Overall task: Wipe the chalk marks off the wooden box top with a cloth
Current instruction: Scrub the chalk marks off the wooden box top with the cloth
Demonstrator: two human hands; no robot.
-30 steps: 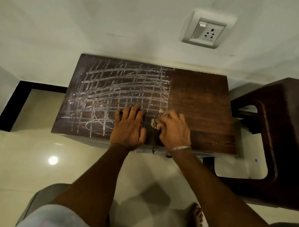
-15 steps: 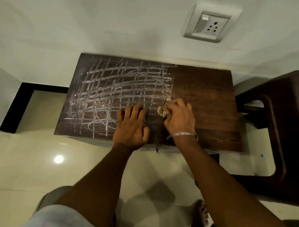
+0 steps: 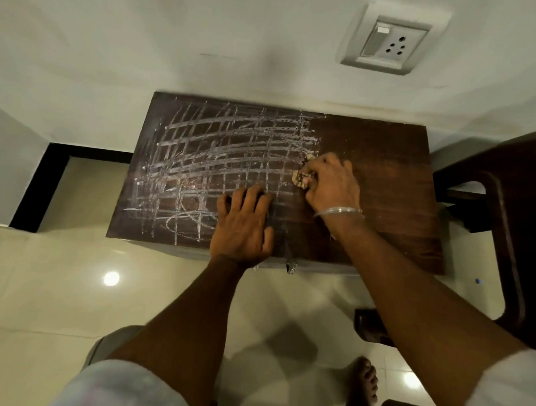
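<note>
Fingers (image 3: 326, 166) of the right hand (image 3: 332, 186) were curled tight around a small, seemingly patterned cloth (image 3: 302, 177), pressing it on the wooden box top (image 3: 382, 173) at the chalk marks' (image 3: 227, 152) right edge. The left hand (image 3: 241, 228) lay flat, fingers slightly spread, near the front edge.

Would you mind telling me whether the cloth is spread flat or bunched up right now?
Bunched up. The cloth shows only as a small crumpled wad poking from the right hand, pressed on the wooden box top beside the chalk marks.
</note>
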